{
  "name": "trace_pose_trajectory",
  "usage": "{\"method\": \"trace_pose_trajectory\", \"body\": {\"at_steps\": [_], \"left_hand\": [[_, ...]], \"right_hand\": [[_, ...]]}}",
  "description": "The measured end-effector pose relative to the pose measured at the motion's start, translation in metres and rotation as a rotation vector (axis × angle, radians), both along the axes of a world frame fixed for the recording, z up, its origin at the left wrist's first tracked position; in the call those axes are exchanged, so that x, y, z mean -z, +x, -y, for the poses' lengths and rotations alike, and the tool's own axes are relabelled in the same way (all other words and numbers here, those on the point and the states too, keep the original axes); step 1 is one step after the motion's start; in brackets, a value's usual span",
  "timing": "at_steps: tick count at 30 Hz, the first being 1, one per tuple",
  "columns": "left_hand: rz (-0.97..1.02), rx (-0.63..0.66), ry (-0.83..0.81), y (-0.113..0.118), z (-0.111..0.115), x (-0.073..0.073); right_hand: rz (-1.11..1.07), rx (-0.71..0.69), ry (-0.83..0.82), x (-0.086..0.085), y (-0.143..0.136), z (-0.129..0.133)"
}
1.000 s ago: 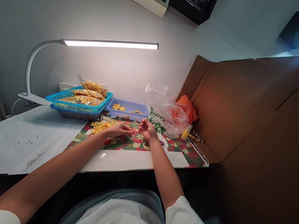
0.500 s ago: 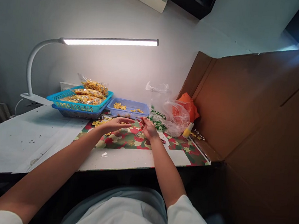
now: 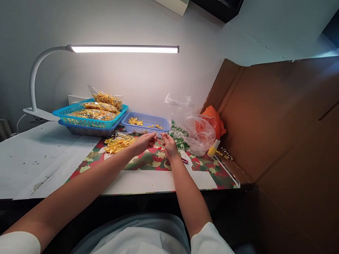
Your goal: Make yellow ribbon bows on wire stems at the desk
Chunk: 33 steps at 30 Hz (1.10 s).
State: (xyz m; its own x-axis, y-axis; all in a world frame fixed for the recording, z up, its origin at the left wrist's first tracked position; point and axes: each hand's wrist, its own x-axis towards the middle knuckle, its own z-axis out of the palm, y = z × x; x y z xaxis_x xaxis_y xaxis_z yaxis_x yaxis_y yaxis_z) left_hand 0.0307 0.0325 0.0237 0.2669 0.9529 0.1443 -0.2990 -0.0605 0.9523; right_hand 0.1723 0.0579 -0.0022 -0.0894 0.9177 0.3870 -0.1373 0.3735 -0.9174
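My left hand (image 3: 146, 140) and my right hand (image 3: 169, 144) are held close together just above a red and green patterned mat (image 3: 141, 162). The left hand's fingers are curled shut, and whatever is in them is too small to make out. My right hand pinches a thin strand between thumb and fingertips. A loose pile of small yellow pieces (image 3: 118, 143) lies on the mat just left of my left hand. Behind the hands stands a small blue basket (image 3: 157, 130) with a few yellow pieces in it.
A turquoise basket (image 3: 68, 113) holds bags of yellow pieces at the back left, under a white desk lamp (image 3: 123, 48). Clear plastic bags (image 3: 200, 136), an orange bag (image 3: 214, 119) and a yellow spool (image 3: 213, 148) sit at the right. A tall cardboard wall (image 3: 278, 126) closes off the right side.
My left hand has lifted off the yellow pile, moved right toward my right hand, and closed its fingers. The right hand has stayed nearly in place.
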Motion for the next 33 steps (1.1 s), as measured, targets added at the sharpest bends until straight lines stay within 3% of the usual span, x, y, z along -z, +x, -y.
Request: {"method": "trace_pose_trajectory", "body": {"at_steps": [5, 8, 13, 16, 22, 28, 33], "left_hand": [[0.104, -0.121, -0.026, -0.017, 0.0, -0.002], [0.086, -0.173, -0.034, -0.02, 0.003, -0.001], [-0.239, -0.253, 0.108, -0.019, 0.008, 0.003], [-0.393, -0.199, 0.252, -0.021, 0.007, 0.006], [-0.53, -0.136, 0.359, -0.021, 0.005, 0.012], [-0.428, -0.149, 0.356, -0.024, 0.007, 0.011], [-0.43, -0.114, 0.338, -0.024, 0.01, 0.01]], "right_hand": [[0.012, -0.014, 0.016, 0.0, -0.004, 0.008], [0.111, -0.013, 0.107, -0.001, -0.005, 0.012], [0.28, 0.083, 0.246, -0.002, -0.003, 0.014], [0.341, 0.117, 0.252, -0.002, -0.002, 0.014], [0.326, 0.064, 0.186, -0.006, -0.003, 0.019], [0.129, -0.162, -0.089, -0.009, -0.002, 0.023], [0.162, -0.231, -0.128, -0.01, 0.005, 0.023]]}}
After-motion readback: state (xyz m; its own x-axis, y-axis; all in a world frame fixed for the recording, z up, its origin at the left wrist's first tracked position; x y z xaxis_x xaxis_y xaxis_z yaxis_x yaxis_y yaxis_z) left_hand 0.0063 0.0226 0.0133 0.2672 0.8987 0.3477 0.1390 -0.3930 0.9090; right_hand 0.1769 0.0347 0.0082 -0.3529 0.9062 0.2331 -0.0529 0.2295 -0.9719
